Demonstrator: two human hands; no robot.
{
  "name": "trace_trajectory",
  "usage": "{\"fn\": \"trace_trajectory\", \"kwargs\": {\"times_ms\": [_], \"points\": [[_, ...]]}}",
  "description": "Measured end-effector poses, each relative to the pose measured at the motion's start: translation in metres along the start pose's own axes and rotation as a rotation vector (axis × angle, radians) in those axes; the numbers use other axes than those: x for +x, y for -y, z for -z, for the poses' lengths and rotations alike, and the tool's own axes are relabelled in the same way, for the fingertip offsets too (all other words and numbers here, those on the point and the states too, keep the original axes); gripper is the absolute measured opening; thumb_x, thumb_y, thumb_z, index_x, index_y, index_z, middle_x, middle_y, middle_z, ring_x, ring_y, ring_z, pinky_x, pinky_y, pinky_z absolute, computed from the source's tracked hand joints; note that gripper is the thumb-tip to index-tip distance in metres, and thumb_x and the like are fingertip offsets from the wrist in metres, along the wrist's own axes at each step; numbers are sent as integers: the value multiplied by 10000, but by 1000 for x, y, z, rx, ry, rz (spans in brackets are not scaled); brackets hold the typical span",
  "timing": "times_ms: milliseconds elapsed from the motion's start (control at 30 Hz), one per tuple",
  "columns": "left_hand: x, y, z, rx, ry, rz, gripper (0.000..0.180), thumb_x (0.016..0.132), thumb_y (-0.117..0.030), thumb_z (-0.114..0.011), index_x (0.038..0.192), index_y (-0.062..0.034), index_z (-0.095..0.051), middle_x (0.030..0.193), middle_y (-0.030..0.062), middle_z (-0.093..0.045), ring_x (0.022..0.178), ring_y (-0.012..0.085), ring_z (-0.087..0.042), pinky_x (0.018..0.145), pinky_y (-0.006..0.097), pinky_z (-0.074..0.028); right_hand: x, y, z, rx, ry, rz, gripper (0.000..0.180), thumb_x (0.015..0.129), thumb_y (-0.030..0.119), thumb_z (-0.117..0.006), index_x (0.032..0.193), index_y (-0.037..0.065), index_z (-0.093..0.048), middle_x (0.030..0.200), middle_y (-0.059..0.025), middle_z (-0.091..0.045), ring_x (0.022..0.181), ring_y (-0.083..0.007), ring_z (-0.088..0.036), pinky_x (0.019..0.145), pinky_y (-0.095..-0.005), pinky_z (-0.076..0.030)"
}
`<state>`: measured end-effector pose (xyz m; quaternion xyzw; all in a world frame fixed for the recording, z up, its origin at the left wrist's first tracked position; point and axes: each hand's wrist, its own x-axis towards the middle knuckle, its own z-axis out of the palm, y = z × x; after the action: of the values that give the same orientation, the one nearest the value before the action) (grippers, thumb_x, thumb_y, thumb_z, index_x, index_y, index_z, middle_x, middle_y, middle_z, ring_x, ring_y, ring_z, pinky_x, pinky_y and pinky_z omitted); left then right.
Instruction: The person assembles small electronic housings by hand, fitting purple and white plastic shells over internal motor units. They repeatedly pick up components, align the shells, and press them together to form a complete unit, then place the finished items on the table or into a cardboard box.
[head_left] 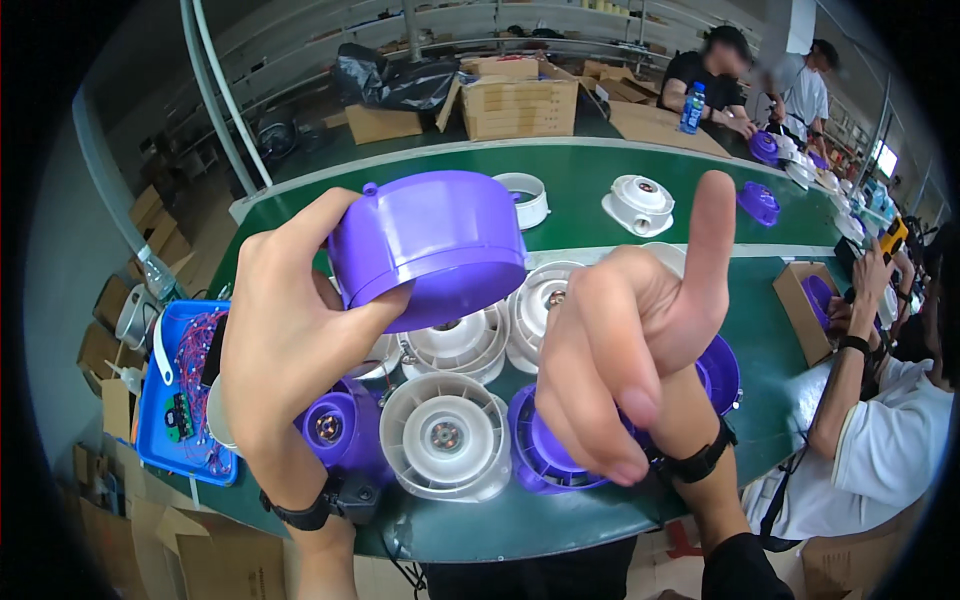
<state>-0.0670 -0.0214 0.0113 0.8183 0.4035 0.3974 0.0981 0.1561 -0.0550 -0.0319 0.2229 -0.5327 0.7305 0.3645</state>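
Observation:
My left hand (285,320) grips a purple round plastic housing (430,225), thumb under it and fingers at its left side, raised above the bench. The housing is tilted, its smooth side wall and flat face showing. My right hand (630,350) is in the air to its right with nothing visible in it; one digit points up, the others bend downward, apart from it. Below stand a white ribbed fan housing with a motor in its centre (445,437), a purple one (345,430) partly behind my left wrist, and another purple one (535,440) partly under my right hand.
On the green bench (450,535), a blue tray (190,465) holds wires and a circuit board. Across the divider are a white ring (527,200) and a white housing (640,205). An open carton (800,320) stands right, near a co-worker's arm (850,350). Two people work farther back.

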Motion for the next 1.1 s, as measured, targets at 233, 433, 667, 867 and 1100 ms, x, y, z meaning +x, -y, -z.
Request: {"fn": "trace_trajectory", "kwargs": {"times_ms": [233,433,667,867,1100], "points": [[0,-5,0,22,40,21,343,658,-47,-730,973,37,-626,741,60,-623,635,50,-579,492,221,-462,-2,-1,-4,85,14,7,1025,903,791,-84,911,-105,-582,738,-265,-618,567,-313,-610,482,-360,-519],[0,-6,-1,-48,49,4,365,656,-36,-733,998,40,-631,740,69,-621,667,67,-603,533,240,-498,1,1,-22,-391,-338,-66,477,968,408,-544,845,-52,-567,631,-162,-605,449,-174,-554,387,-275,-438],[1,3,0,97,40,-52,416,661,-97,-729,1053,17,-651,796,131,-680,652,153,-654,553,280,-493,0,-2,-6,-795,-545,177,294,1016,194,-539,825,-17,-614,495,-40,-517,386,-77,-468,374,-220,-351],[-2,10,3,3,-184,-108,409,791,-146,-714,1145,1,-572,843,177,-698,610,176,-662,528,296,-489,17,-3,-7,-1438,-948,188,231,964,155,-613,1136,1,-601,819,-72,-617,625,-76,-579,493,-181,-413],[-5,-3,-3,-134,-83,41,254,949,-216,-591,1123,-31,-604,868,60,-702,569,50,-579,394,211,-386,5,7,-8,-1585,-860,-138,516,936,240,-649,1377,30,-484,995,-72,-672,758,-53,-591,551,-167,-417]]}}
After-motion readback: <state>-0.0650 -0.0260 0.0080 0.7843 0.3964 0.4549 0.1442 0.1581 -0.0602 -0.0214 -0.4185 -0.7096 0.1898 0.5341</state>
